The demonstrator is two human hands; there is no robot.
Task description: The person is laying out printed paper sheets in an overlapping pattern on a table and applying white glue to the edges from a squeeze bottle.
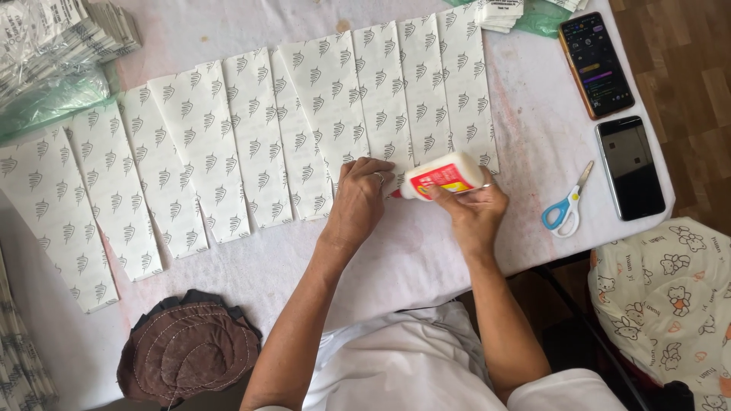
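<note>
Your hands at the near edge of a fanned row of printed paper sheets.
Your right hand (476,209) is clamped around a white glue bottle (442,176) with a red label, held on its side with its red tip pointing left, just beside your left fingers. Your left hand (358,199) lies flat, fingers spread, pressing the near end of the printed paper sheets (251,137), which overlap in a row across the white-covered bench (525,129). Blue-handled scissors (565,207) lie to the right of your hands, with two phones (613,114) beyond them near the right edge. A brown quilted cloth (186,346) lies at the near left.
</note>
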